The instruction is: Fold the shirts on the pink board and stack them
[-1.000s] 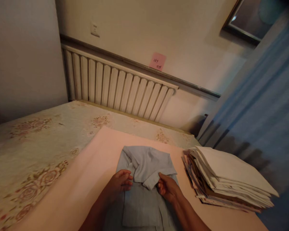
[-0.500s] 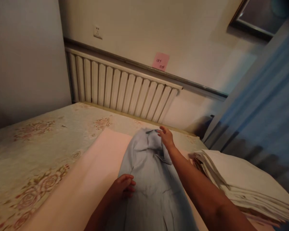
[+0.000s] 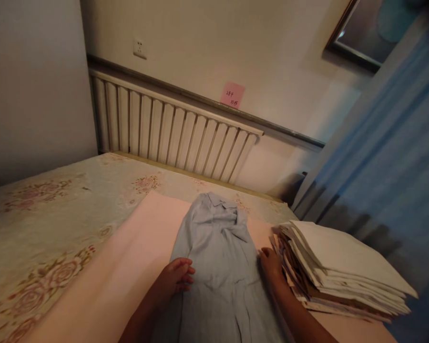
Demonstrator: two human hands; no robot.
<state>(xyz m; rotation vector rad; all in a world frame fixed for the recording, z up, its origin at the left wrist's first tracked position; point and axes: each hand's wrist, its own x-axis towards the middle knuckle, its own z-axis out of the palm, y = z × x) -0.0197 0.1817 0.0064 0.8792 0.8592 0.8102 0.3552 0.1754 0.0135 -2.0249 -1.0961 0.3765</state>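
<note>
Bearing handwritten digits, a pink note [image 3: 232, 95] overlooks the garment [image 3: 221, 262].

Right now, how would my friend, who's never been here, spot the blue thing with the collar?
Find the big flowery cover, then the plain pink cloth on it. Lying mostly over that cloth is the blue-grey garment. Its collar shows and it's spread out, unlike the layered, white-topped pile to the right.

Left of the left hand [image 3: 177, 275], the pink sheet [image 3: 139, 247] and flowered cover [image 3: 89, 205] leave open room. The cloth stack [image 3: 350, 259] stands just beside the right hand [image 3: 270, 263], blocking rightward passage; the radiator [image 3: 175, 128] bounds the back.
</note>
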